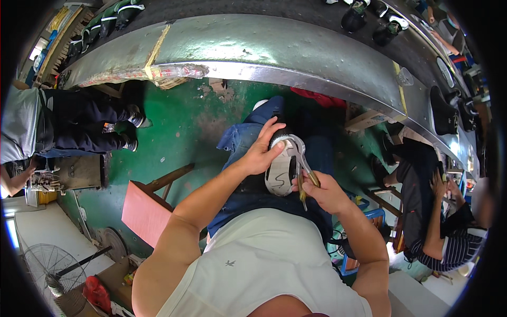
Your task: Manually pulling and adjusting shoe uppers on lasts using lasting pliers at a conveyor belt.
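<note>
Over my lap a shoe point(277, 181) rests with its pale underside turned up, a dark mark drawn on it and dark upper material round its far end. My left hand point(259, 152) grips the far end, fingers along its left side and thumb lying over the underside. In my right hand point(326, 193) are metal pincers point(301, 154) with brass-coloured handles. Their head lies against the right far edge of the shoe. Whether the jaws bite on the material is too small to tell. A thin pointed piece sticks out below the right fingers.
A metal-edged conveyor bench point(227, 45) curves across the far side, bearing dark shoes point(355, 18). At left stand a pink-topped stool point(145, 211) and a fan point(53, 274). Co-workers sit or stand on both sides, one in a striped sleeve point(446, 253) at right. The floor point(174, 127) is green.
</note>
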A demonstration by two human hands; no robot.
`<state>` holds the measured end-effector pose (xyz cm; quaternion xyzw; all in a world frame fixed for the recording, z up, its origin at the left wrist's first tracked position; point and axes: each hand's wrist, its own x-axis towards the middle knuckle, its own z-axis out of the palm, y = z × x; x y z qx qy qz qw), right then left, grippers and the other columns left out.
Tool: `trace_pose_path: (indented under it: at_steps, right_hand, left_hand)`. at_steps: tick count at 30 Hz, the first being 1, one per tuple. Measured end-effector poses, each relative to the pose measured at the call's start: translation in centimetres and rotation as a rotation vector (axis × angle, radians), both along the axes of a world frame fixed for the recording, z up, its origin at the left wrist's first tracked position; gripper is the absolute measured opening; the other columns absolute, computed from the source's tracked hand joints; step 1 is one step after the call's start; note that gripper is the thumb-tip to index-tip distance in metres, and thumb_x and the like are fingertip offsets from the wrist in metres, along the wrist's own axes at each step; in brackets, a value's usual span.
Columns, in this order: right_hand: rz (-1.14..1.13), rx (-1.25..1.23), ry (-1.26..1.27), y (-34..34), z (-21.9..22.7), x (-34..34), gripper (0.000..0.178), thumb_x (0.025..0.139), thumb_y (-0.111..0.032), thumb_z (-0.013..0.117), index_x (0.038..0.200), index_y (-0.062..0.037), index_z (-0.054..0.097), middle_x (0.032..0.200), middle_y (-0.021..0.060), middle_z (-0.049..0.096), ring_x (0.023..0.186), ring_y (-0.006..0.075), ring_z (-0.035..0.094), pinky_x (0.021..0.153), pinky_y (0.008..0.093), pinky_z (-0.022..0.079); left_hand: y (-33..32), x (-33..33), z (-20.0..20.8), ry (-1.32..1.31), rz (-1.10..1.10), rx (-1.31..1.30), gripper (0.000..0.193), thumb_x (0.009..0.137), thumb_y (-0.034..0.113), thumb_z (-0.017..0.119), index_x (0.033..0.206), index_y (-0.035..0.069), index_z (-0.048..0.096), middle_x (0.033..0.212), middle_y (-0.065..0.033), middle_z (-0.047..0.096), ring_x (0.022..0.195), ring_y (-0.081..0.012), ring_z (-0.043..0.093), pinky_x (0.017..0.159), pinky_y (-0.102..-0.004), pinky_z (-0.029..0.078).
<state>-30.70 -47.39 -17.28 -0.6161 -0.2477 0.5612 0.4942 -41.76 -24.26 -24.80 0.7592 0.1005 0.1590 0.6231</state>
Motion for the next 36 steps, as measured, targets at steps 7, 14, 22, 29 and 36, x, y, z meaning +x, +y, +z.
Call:
trace_pose_path:
  at_steps: [7, 14, 22, 29, 36]
  right_hand:
    - [0.251, -0.128, -0.705, 1.2, -1.6, 3.0, 0.025, 0.099, -0.019, 0.06, 0.113, 0.001, 0.061, 0.089, 0.0124, 0.068, 0.064, 0.0223, 0.065, 0.063, 0.036, 0.052]
    - [-0.122, 0.164, -0.974, 1.2, -8.1, 1.6, 0.021, 0.092, -0.008, 0.066, 0.112, -0.0014, 0.061, 0.094, 0.0233, 0.065, 0.086, 0.0454, 0.064, 0.075, 0.0478, 0.053]
    - [0.084, -0.051, -1.066, -1.6, -2.9, 0.5, 0.03, 0.093, -0.007, 0.062, 0.119, 0.0056, 0.051, 0.108, 0.0277, 0.061, 0.092, 0.0468, 0.064, 0.079, 0.0504, 0.054]
    - [0.194, -0.217, -0.923, -0.9, -0.6, 1.4, 0.019, 0.095, -0.009, 0.059, 0.108, 0.0041, 0.055, 0.096, 0.026, 0.065, 0.088, 0.0428, 0.067, 0.077, 0.0473, 0.055]
    - [-0.066, -0.139, -0.475, -0.1, 3.1, 1.1, 0.023, 0.101, -0.021, 0.054, 0.103, 0.001, 0.059, 0.08, 0.0124, 0.066, 0.076, 0.02, 0.068, 0.07, 0.0385, 0.053]
  left_hand:
    - [1.0, 0.3, -0.5, 0.049, -0.004, 0.034, 0.049, 0.103, 0.024, 0.058, 0.149, 0.013, 0.045, 0.161, -0.0183, 0.031, 0.15, -0.0303, 0.03, 0.12, -0.041, 0.025]
    - [2.3, 1.9, -1.8, -0.007, -0.099, -0.035, 0.05, 0.099, 0.015, 0.063, 0.147, 0.015, 0.048, 0.161, -0.0192, 0.032, 0.149, -0.0322, 0.033, 0.119, -0.04, 0.029]
    - [0.0, 2.4, -1.3, 0.076, -0.051, -0.175, 0.053, 0.098, 0.015, 0.064, 0.148, 0.016, 0.048, 0.164, -0.018, 0.028, 0.151, -0.0285, 0.029, 0.12, -0.0371, 0.028]
    - [-0.9, 3.4, -1.2, 0.187, 0.041, -0.315, 0.05, 0.101, 0.023, 0.064, 0.148, 0.014, 0.049, 0.163, -0.0193, 0.032, 0.151, -0.0279, 0.032, 0.119, -0.0354, 0.031]
    - [-0.4, 3.1, -0.5, 0.189, -0.008, -0.233, 0.051, 0.101, 0.024, 0.064, 0.149, 0.012, 0.048, 0.163, -0.0202, 0.03, 0.149, -0.0279, 0.035, 0.117, -0.0342, 0.034]
